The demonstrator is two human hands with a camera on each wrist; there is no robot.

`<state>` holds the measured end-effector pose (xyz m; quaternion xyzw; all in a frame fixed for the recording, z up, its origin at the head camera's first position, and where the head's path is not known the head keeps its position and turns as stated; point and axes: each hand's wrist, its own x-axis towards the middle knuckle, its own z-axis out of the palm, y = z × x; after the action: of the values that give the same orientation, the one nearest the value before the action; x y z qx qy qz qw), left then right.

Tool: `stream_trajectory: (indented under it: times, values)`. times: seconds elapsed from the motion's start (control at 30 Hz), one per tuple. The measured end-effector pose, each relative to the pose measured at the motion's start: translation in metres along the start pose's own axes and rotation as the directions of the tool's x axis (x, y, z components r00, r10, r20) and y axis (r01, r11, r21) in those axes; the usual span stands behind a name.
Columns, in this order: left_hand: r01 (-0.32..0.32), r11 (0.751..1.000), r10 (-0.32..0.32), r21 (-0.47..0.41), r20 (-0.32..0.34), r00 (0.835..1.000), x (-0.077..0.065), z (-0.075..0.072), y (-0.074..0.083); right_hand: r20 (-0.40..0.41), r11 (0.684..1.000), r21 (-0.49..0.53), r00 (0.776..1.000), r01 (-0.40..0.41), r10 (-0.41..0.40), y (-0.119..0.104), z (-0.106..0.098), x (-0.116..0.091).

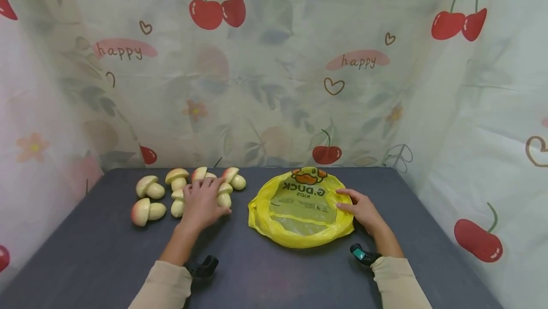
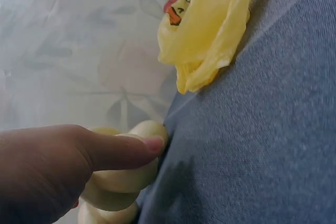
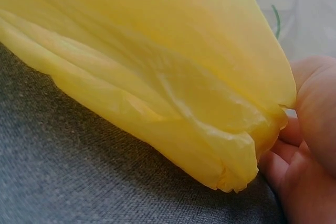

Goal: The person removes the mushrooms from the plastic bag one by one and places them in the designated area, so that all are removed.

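Observation:
Over the cluster of toy mushrooms at the table's left, my left hand [image 1: 203,204] reaches with its fingers round one mushroom [image 1: 224,195], which has a cream stem. In the left wrist view the thumb [image 2: 126,150] presses along a pale mushroom [image 2: 149,129]; the other fingers are hidden there. A yellow plastic bag [image 1: 259,214] printed with a duck stands with its mouth spread wide, right of the middle. My right hand [image 1: 361,209] pinches its right rim. Up close in the right wrist view, the bag's edge [image 3: 236,150] meets the fingers [image 3: 273,166].
Several more toy mushrooms lie left of and behind my left hand, such as one with a reddish cap [image 1: 140,211] and one at the back [image 1: 238,181]. The dark table [image 1: 274,275] backs onto a cherry-patterned curtain [image 1: 265,85]. Each wrist wears a black band [image 1: 364,254].

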<state>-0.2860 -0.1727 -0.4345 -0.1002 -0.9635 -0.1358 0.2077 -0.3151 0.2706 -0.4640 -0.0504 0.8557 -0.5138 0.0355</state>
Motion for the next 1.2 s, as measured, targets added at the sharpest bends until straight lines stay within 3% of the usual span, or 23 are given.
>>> stream_trajectory:
  times: [0.37, 1.0, 1.2]
  values:
    - [0.011, 1.000, -0.011, 0.021, -0.004, 1.000, -0.004, 0.010, -0.007, -0.002, 1.000, 0.010, 1.000, -0.013, 0.013, -0.001, 0.002, -0.001]
    - [0.043, 0.999, -0.043, 0.000, 0.018, 0.999, -0.003, 0.011, -0.010, 0.009, 1.000, 0.006, 1.000, -0.023, 0.023, 0.002, 0.001, -0.002]
    - [0.019, 1.000, -0.019, -0.014, -0.017, 1.000, -0.001, 0.012, -0.011, 0.003, 1.000, 0.018, 1.000, -0.004, 0.004, 0.001, 0.000, -0.001]
